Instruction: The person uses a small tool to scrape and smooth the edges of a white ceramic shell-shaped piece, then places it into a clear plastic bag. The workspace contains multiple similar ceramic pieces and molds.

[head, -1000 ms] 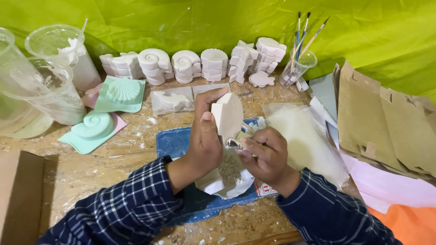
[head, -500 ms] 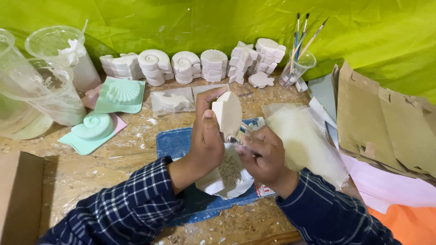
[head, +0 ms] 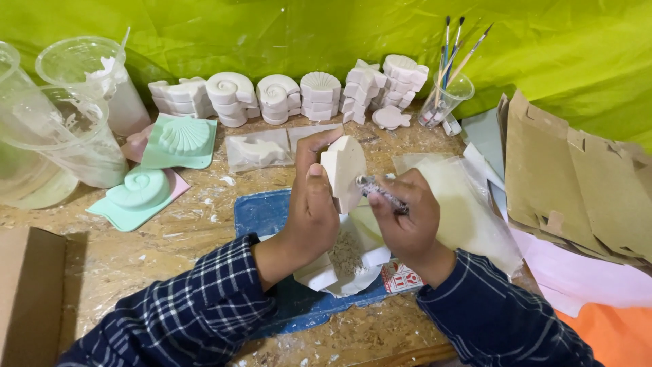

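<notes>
My left hand (head: 311, 204) grips a white plaster cast (head: 343, 171), held upright above the table. My right hand (head: 406, 219) holds a thin tool with a clear handle (head: 382, 193), its tip against the cast's right edge. Under both hands lies a white paper (head: 353, 261) sprinkled with plaster dust, resting on a blue cloth (head: 265, 214). Both sleeves are dark blue plaid.
White plaster casts (head: 285, 95) stand in rows at the back against a green sheet. Mint-green moulds (head: 178, 139) and clear plastic cups (head: 75, 136) sit at the left. A glass of brushes (head: 445, 95), clear bags (head: 462, 197) and brown paper (head: 577, 177) lie right.
My right hand has shifted slightly along the cast's edge with the tool. The left hand and the cast stay almost where they were.
</notes>
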